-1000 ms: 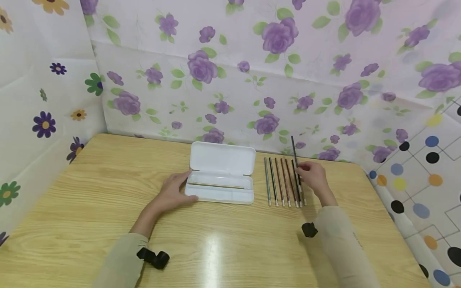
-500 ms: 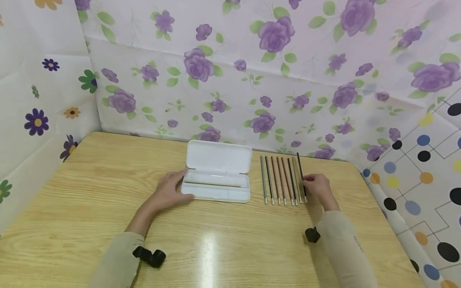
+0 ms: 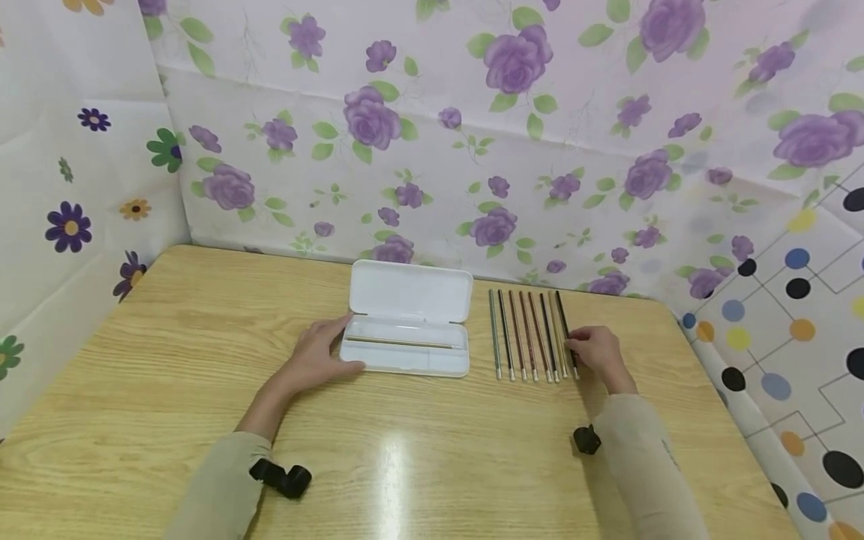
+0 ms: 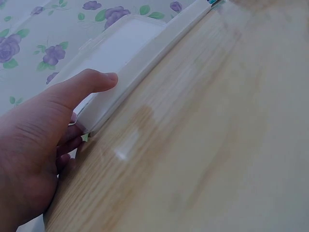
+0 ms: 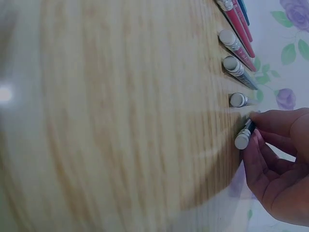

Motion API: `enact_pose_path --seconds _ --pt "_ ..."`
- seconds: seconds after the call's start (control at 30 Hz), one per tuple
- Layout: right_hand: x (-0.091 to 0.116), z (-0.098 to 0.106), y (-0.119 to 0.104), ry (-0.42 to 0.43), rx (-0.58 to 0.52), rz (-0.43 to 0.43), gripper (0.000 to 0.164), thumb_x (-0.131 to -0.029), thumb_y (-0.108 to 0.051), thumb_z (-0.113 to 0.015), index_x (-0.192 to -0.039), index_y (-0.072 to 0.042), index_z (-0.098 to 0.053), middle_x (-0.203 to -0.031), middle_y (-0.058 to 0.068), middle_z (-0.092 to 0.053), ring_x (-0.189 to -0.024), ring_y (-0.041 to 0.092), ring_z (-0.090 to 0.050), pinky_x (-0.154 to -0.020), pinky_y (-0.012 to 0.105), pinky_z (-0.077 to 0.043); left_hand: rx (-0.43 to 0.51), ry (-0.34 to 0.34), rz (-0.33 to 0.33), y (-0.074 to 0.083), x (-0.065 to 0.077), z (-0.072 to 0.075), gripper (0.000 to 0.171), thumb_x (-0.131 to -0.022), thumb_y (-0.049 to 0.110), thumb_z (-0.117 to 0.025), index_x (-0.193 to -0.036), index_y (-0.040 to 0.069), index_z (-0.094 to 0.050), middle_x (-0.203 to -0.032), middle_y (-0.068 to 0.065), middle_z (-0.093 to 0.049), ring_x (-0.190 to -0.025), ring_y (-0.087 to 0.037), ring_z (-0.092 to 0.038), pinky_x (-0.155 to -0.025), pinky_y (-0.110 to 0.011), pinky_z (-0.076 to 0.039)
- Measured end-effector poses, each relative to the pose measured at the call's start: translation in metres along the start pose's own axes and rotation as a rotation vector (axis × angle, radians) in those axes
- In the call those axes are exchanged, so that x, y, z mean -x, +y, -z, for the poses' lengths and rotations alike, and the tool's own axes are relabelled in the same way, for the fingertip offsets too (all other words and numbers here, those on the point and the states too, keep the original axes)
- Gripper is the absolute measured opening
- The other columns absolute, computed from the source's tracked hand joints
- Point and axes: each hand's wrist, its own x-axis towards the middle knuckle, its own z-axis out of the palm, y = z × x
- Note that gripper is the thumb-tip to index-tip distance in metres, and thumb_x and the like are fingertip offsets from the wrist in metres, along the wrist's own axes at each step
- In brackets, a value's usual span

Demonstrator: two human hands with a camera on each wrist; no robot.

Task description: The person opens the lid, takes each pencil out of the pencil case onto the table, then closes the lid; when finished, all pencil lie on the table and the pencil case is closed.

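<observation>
A white pencil case [image 3: 394, 367] lies with its lid raised toward the wall, a gold-coloured pencil [image 3: 398, 343] lengthwise inside. My left hand [image 3: 317, 360] holds its left end, the thumb [image 4: 99, 81] over the front wall and the fingers around the end, partly hidden. Right of the case, my right hand [image 3: 597, 351] pinches a black pencil [image 3: 563, 319] between thumb and fingers. This pencil lies at the right end of a row, its white eraser [image 5: 242, 141] pointing toward me. Beside it is a tan pencil [image 3: 557, 334].
Several more pencils [image 3: 516, 330], green, dark and reddish-brown, lie side by side between the case and my right hand, erasers toward me. Behind the wooden table [image 3: 432, 450] rises a wall covering [image 3: 432, 165] with purple flowers.
My right hand has brought the black pencil from above the row down to the right of the tan one and still pinches it. The left hand stays on the pencil case.
</observation>
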Motion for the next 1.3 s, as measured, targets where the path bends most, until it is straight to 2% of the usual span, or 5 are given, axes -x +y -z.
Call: enact_pose_path --seconds 0.37,0.7,0.9,1.07,1.3 --pt "0.002 -0.001 -0.003 0.005 0.064 0.008 0.033 -0.093 -0.008 -0.061 -0.116 0.015 -0.059 -0.105 0.029 -0.064 -0.073 0.020 -0.064 -0.063 0.028 -0.053 0.003 0.000 -0.003 0.000 0.000 0.000 0.095 -0.078 0.041 -0.079 -0.151 0.004 -0.031 -0.149 -0.020 -0.037 -0.135 -0.041 -0.024 -0.104 -0.062 -0.017" --pt "0.004 0.002 -0.007 -0.024 0.049 0.003 0.035 -0.094 -0.009 -0.060 -0.119 0.015 -0.057 -0.105 0.029 -0.064 -0.070 0.019 -0.064 -0.061 0.028 -0.052 0.006 -0.003 0.003 0.000 -0.001 0.000 0.096 -0.077 0.042 -0.079 -0.151 0.005 -0.031 -0.149 -0.019 -0.037 -0.135 -0.041 -0.023 -0.104 -0.063 -0.019" --pt "0.008 0.007 -0.017 -0.013 0.087 0.035 0.041 -0.099 -0.014 -0.050 -0.127 0.015 -0.052 -0.116 0.032 -0.059 -0.091 0.037 -0.064 -0.077 0.043 -0.052 0.000 -0.005 -0.002 -0.001 -0.001 -0.001 0.096 -0.077 0.041 -0.079 -0.151 0.005 -0.031 -0.149 -0.019 -0.037 -0.135 -0.041 -0.024 -0.104 -0.062 -0.018" --pt "0.007 0.007 -0.035 0.022 0.109 0.108 0.041 -0.099 -0.015 -0.047 -0.131 0.011 -0.051 -0.121 0.033 -0.056 -0.105 0.044 -0.058 -0.084 0.050 -0.050 0.000 -0.006 0.000 0.000 0.000 0.001 0.096 -0.078 0.040 -0.079 -0.151 0.005 -0.030 -0.148 -0.020 -0.037 -0.135 -0.041 -0.023 -0.104 -0.062 -0.018" --pt "0.010 -0.015 -0.066 0.053 0.144 0.305 0.034 -0.097 -0.008 -0.052 -0.125 0.009 -0.058 -0.110 0.027 -0.063 -0.097 0.039 -0.063 -0.073 0.046 -0.053 -0.001 -0.012 -0.007 0.002 -0.001 0.001 0.095 -0.078 0.038 -0.079 -0.151 0.004 -0.029 -0.148 -0.021 -0.037 -0.135 -0.043 -0.024 -0.104 -0.063 -0.016"
